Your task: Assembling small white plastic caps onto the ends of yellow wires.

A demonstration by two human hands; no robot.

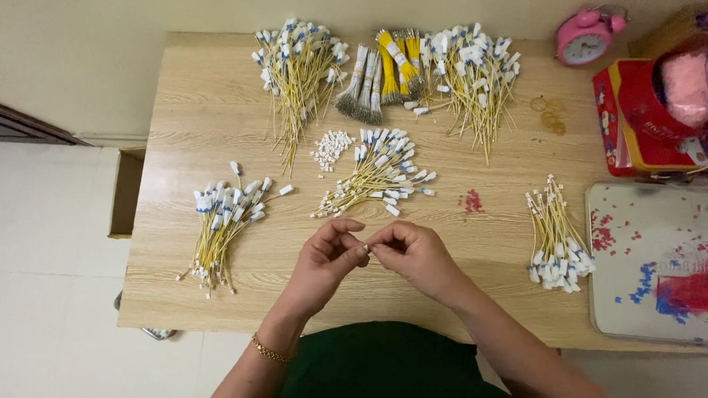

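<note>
a: head view. left hand [328, 253] and right hand [415, 252] meet over the front middle of the wooden counter [207, 123], fingertips touching.
b: open or closed?
a: both pinched shut on one tiny white piece [366, 247] between the fingertips. too small to tell what it is.
b: what's around them?
a: just beyond the hands, a fan of yellow wires with white ends [374, 172], and a little heap of loose white caps [330, 149] beside it. left of the hands, another wire bundle [224, 218]. right, a smaller bundle [557, 237] next to a white tray [609, 310] with red and blue bits in it.
b: back edge?
a: two big wire piles [299, 71] and [472, 74], with tied yellow and grey bunches [382, 74] between them. pink alarm clock [583, 36] at the far right corner, red box [635, 122] near it. small red specks [471, 201] lie on the counter, right of the middle.
</note>
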